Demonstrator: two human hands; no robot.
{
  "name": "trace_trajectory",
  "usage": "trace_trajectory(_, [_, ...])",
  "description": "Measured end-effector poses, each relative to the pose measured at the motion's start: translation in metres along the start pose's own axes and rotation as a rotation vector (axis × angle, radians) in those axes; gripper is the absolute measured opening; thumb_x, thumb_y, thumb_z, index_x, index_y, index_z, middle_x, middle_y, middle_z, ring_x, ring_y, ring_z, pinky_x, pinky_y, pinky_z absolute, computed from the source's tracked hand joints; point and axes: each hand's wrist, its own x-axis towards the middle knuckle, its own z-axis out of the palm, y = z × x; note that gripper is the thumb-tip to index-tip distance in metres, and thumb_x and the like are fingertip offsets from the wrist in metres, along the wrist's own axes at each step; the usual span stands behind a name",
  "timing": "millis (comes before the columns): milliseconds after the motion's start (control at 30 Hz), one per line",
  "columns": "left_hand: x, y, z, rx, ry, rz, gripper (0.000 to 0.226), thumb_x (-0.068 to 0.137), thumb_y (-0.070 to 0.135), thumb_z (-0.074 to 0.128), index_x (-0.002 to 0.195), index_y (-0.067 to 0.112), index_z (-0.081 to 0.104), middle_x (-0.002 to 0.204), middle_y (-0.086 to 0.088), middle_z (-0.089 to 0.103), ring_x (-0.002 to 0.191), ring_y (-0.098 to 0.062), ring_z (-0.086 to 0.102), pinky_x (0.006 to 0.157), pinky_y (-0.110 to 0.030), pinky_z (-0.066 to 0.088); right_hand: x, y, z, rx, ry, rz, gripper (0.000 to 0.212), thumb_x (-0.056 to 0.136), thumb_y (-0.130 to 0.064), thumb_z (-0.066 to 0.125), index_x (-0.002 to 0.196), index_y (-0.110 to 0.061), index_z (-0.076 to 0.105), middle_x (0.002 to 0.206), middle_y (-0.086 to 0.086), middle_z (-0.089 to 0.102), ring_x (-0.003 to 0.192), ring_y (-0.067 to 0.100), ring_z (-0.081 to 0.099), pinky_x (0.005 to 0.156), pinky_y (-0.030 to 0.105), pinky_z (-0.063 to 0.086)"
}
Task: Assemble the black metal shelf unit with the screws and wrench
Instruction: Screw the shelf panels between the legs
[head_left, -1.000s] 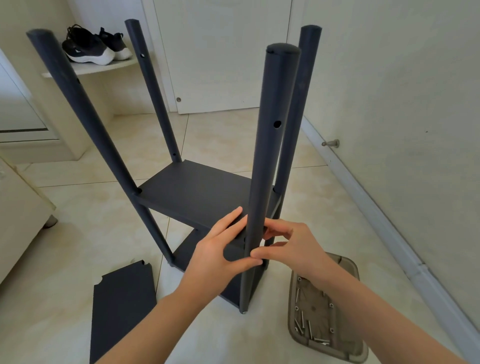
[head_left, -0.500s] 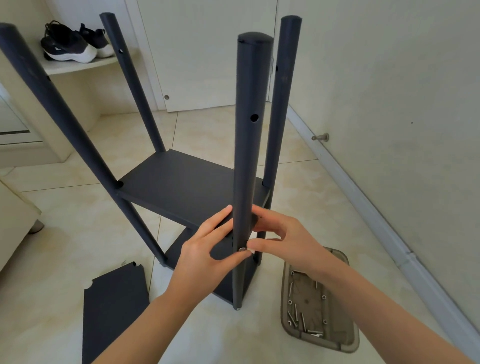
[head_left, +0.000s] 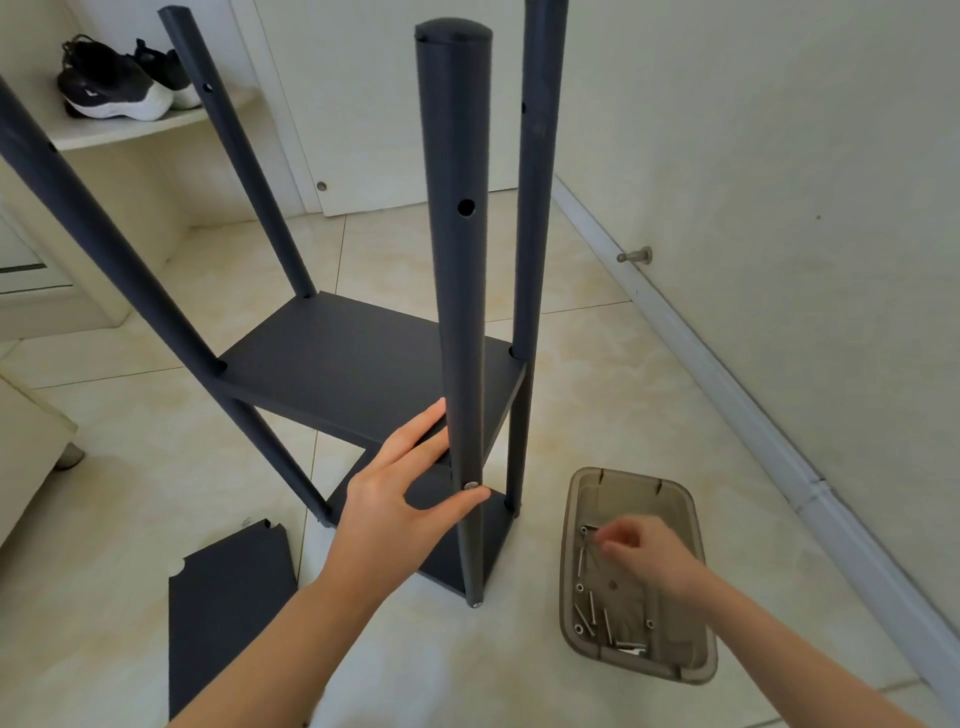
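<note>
Bracing nearest of four poles (head_left: 457, 260), left hand (head_left: 400, 499) fingers (head_left: 415, 441) straight; right hand (head_left: 644, 556) above tray (head_left: 623, 475), fingers indistinct.

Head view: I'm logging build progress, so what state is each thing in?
Near post: upright, one hole empty higher up.
Screw: seated in the near post, head showing.
Left hand: straight fingers braced on the post, thumb under the screw.
Right hand: over the tray, blurred; grip unclear.
Tray: on floor, holding loose screws.
Loose panel: flat on floor, unattached.
</note>
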Motion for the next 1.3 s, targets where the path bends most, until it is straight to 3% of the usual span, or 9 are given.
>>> trace_trajectory(167, [0.006,0.000,0.002,0.017,-0.012,0.035,0.062,0.075,0.063,0.065,0.128,0.031,0.067,0.142,0.033,0.046,0.131,0.012,0.044,0.102,0.001,0.031,0.027,0.041,0.031,-0.186,-0.073,0.094,0.018,0.096,-0.016,0.060,0.113,-0.018,0.065,0.114,-0.001,0.066,0.096,0.007,0.057,0.084,0.017,0.045])
trace_trajectory(400, [0.005,-0.005,0.005,0.012,-0.006,0.038,0.058,0.078,0.059,0.069,0.128,0.029,0.068,0.143,0.024,0.051,0.134,0.000,0.048,0.110,-0.022,0.043,0.054,0.059,0.058,-0.349,-0.113,0.068,0.032,0.092,-0.009,0.061,0.123,-0.017,0.064,0.121,0.002,0.067,0.113,0.017,0.061,0.092,0.022,0.047])
trace_trajectory(500, [0.005,-0.005,0.005,0.033,0.002,0.043,0.057,0.078,0.057,0.069,0.129,0.031,0.067,0.143,0.024,0.051,0.133,-0.001,0.048,0.109,-0.026,0.046,0.060,0.059,0.065,-0.415,-0.122,0.038,0.027,0.092,-0.010,0.061,0.118,-0.018,0.066,0.117,0.004,0.067,0.109,0.019,0.062,0.088,0.025,0.048])
trace_trajectory(667, [0.004,-0.008,0.005,0.042,0.007,0.044,0.057,0.079,0.059,0.069,0.129,0.033,0.065,0.142,0.025,0.051,0.132,0.000,0.049,0.110,-0.020,0.039,0.066,0.058,0.073,-0.534,-0.070,0.018,0.017,0.090,-0.013,0.061,0.105,-0.019,0.064,0.112,0.004,0.064,0.102,0.021,0.061,0.081,0.029,0.049])
trace_trajectory(833, [0.003,-0.009,0.005,0.053,0.010,0.039,0.056,0.078,0.059,0.070,0.128,0.033,0.066,0.142,0.026,0.051,0.132,-0.002,0.050,0.107,-0.026,0.047,0.067,0.056,0.081,-0.632,-0.035,0.001,0.015,0.091,-0.010,0.052,0.102,-0.015,0.061,0.112,0.006,0.061,0.101,0.024,0.060,0.075,0.030,0.045])
trace_trajectory(1000, [0.004,-0.008,0.005,0.045,0.000,0.032,0.055,0.078,0.059,0.069,0.126,0.033,0.067,0.142,0.026,0.051,0.133,-0.001,0.049,0.109,-0.018,0.042,0.063,0.054,0.072,-0.568,-0.028,-0.002,0.012,0.094,-0.021,0.056,0.104,-0.018,0.062,0.109,0.004,0.064,0.101,0.022,0.062,0.080,0.031,0.049])
trace_trajectory(1067, [0.004,-0.008,0.005,0.034,-0.001,0.034,0.055,0.078,0.058,0.070,0.127,0.033,0.067,0.142,0.026,0.051,0.132,0.000,0.049,0.109,-0.018,0.041,0.059,0.054,0.066,-0.496,-0.002,0.004,0.003,0.094,-0.022,0.058,0.096,-0.020,0.060,0.103,0.003,0.065,0.096,0.021,0.062,0.078,0.030,0.049])
trace_trajectory(1167, [0.004,-0.007,0.005,0.035,0.006,0.032,0.055,0.077,0.058,0.069,0.126,0.034,0.067,0.142,0.027,0.051,0.132,0.000,0.049,0.108,-0.022,0.045,0.053,0.056,0.056,-0.364,0.043,0.002,0.014,0.091,-0.016,0.062,0.084,-0.026,0.055,0.090,-0.003,0.063,0.092,0.018,0.063,0.074,0.025,0.047])
trace_trajectory(1300, [0.005,-0.004,0.004,0.029,-0.007,0.025,0.055,0.077,0.060,0.068,0.126,0.034,0.068,0.141,0.029,0.049,0.131,0.002,0.049,0.107,-0.019,0.044,0.039,0.046,0.042,-0.163,0.127,-0.007,0.010,0.093,-0.015,0.064,0.099,-0.023,0.064,0.092,-0.008,0.062,0.089,0.010,0.061,0.078,0.019,0.047])
